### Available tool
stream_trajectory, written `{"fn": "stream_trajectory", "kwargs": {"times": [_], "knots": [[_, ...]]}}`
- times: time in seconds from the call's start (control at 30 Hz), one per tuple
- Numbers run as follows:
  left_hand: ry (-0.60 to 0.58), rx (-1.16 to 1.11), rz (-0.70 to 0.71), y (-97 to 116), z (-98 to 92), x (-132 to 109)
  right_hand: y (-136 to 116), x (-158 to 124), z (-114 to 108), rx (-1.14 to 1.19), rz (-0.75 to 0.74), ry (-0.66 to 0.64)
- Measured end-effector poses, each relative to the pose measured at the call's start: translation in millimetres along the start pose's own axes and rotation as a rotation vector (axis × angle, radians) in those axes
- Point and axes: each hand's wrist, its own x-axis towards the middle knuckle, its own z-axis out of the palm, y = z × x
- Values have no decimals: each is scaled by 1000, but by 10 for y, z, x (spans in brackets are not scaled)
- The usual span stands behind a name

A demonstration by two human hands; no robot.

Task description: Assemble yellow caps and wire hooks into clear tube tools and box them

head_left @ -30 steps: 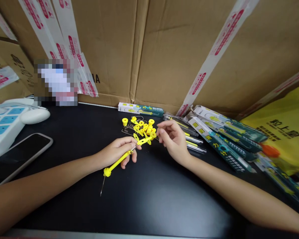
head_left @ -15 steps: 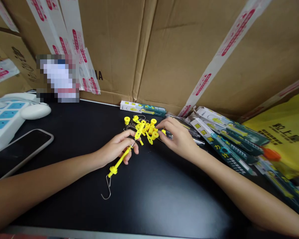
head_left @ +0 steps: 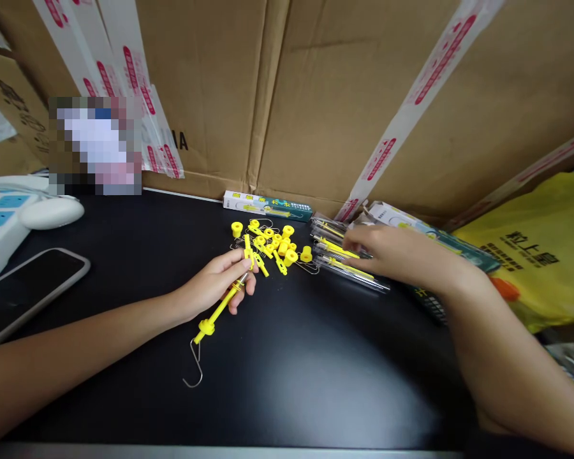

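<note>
My left hand (head_left: 222, 280) is closed around a yellow spring-scale rod (head_left: 222, 307), which slants down toward me with a bent metal hook (head_left: 196, 366) at its lower end. A slotted yellow piece (head_left: 248, 245) sticks up beyond the fingers at the rod's upper end. Over at the right, my right hand (head_left: 387, 252) has its bent fingers on a clear plastic tube (head_left: 358, 273) in a row of several tubes with yellow rods inside; its fingertips are partly hidden. Between the hands lies a loose pile of yellow plastic caps (head_left: 284, 247), slotted pieces and thin wire hooks.
A spring-scale box (head_left: 268, 205) lies by the cardboard wall (head_left: 210, 83). More such boxes (head_left: 435, 236) are stacked at the right, before a yellow bag (head_left: 521, 242). On the left are a phone (head_left: 33, 293), a white mouse (head_left: 52, 212) and a power strip (head_left: 4, 213).
My right hand has moved right from the yellow pile to the clear tubes and now covers part of the boxes. My left hand still holds the rod. The view has shifted slightly.
</note>
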Motion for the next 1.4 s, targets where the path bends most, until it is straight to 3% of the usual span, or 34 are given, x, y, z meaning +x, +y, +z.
{"fn": "stream_trajectory", "kwargs": {"times": [0.1,0.33,0.43,0.5,0.6,0.67,0.73,0.87,1.03,1.4], "knots": [[9,17,3,17,12,-16,-102,4,45,-76,16,-130],[12,88,-5,10,4,-51,-401,86,88,-220,73,-254],[-11,93,-3,-32,-18,-45,-390,68,25,-230,92,-297],[-27,91,-8,-56,-25,-46,-318,19,-54,-196,95,-250],[-55,126,-8,-69,-14,-65,-191,-62,-199,94,21,-57],[-75,167,-10,-62,3,-84,-168,-77,-269,487,-23,107],[-88,203,-17,-49,23,-99,-216,-41,-281,932,27,273],[-89,247,-19,-27,46,-100,-394,114,-155,1447,101,375],[-94,264,-32,-29,46,-87,-509,215,-7,1665,153,345],[-112,154,2,-4,40,-125,-701,215,96,1724,109,210]]}}
